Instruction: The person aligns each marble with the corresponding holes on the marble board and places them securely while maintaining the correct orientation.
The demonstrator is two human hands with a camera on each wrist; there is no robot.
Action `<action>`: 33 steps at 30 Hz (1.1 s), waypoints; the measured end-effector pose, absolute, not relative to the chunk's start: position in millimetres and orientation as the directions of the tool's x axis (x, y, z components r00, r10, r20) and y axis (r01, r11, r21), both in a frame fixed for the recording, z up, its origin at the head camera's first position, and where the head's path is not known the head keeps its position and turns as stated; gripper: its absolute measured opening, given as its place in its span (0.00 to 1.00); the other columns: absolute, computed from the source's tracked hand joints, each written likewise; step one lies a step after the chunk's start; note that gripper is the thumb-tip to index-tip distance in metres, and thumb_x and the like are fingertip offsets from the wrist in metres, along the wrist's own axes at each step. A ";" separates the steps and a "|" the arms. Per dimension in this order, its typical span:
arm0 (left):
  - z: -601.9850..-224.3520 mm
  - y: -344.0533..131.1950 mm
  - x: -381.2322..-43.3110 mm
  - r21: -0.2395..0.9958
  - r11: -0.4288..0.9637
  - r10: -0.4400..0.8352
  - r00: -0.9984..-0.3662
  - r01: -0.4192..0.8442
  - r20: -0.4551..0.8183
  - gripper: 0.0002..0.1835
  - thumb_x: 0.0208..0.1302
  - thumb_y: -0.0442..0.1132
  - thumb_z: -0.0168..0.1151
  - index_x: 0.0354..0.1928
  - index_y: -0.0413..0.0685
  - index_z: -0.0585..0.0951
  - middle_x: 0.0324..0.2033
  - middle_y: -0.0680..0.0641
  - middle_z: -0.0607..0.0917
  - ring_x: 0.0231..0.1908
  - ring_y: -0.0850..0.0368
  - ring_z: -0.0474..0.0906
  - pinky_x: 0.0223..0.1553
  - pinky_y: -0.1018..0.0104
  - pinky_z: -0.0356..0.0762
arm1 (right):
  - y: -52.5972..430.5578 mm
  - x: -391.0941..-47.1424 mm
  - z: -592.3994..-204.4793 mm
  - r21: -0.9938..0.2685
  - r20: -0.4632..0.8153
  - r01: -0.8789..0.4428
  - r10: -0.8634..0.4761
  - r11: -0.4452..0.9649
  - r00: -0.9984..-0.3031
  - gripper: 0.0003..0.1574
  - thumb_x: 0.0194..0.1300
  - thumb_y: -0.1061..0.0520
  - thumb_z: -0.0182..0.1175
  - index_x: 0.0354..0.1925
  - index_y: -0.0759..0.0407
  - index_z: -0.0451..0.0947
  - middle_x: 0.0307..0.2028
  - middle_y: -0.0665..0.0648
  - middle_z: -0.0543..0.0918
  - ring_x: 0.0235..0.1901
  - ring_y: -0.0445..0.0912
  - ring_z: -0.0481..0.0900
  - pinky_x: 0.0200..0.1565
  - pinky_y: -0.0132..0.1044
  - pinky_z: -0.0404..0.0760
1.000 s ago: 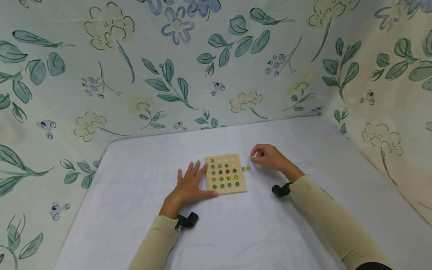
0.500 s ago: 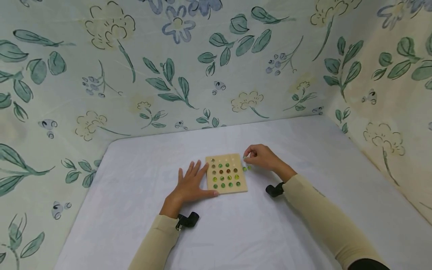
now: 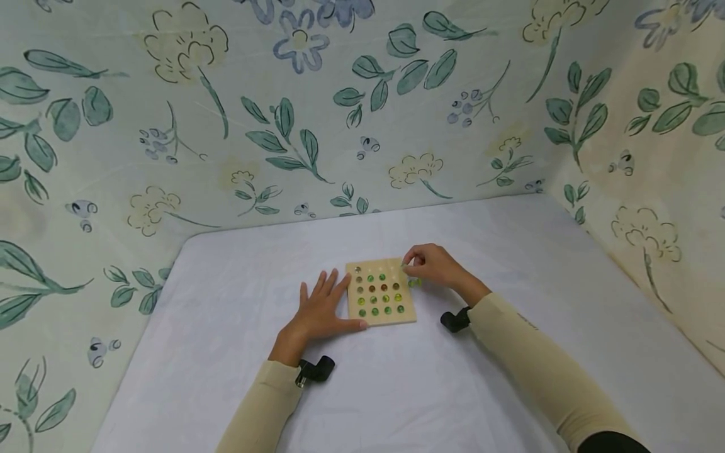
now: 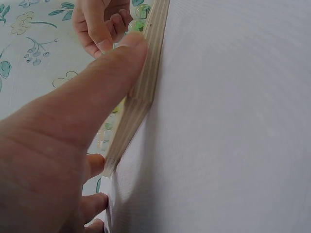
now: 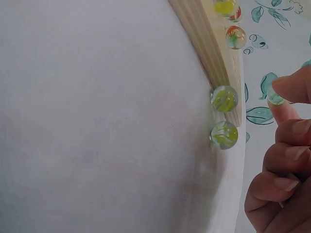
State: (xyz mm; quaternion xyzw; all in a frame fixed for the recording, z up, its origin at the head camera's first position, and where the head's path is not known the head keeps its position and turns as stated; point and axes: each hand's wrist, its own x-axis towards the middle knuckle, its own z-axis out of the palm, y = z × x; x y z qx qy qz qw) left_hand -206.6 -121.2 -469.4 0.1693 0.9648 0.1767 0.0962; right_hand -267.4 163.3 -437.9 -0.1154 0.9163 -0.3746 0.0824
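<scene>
A square wooden board (image 3: 380,321) lies on the white cloth, with rows of glass marbles (image 3: 375,311) set in it in green, yellow, red and pale colours. My left hand (image 3: 318,311) rests along the board's left side, fingers spread and thumb on the near edge. Between thumb and index finger, my right hand (image 3: 435,264) pinches a clear greenish marble (image 5: 276,98) over the board's far right corner. Two clear marbles with yellow-green swirls, one nearer the board (image 5: 224,99) and one farther out (image 5: 224,135), lie on the cloth beside its right edge.
White cloth (image 3: 396,384) covers the table all round the board. A floral curtain (image 3: 340,113) hangs behind the table and along its sides. Each wrist wears a small black camera, one on the left (image 3: 317,369) and one on the right (image 3: 455,320).
My right hand has moved left with the pinched marble, from beyond the two loose marbles to the board's far right corner. My left hand keeps its place on the board.
</scene>
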 end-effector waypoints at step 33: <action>-470.7 -120.6 -206.6 0.369 0.884 0.355 -0.926 0.287 -0.129 0.62 0.42 0.81 0.58 0.77 0.62 0.48 0.76 0.47 0.44 0.75 0.48 0.32 0.68 0.38 0.25 | 149.0 -266.3 -448.0 -0.703 -0.100 -0.146 -0.299 0.696 -0.949 0.08 0.60 0.54 0.67 0.38 0.54 0.83 0.25 0.52 0.75 0.26 0.44 0.70 0.27 0.33 0.69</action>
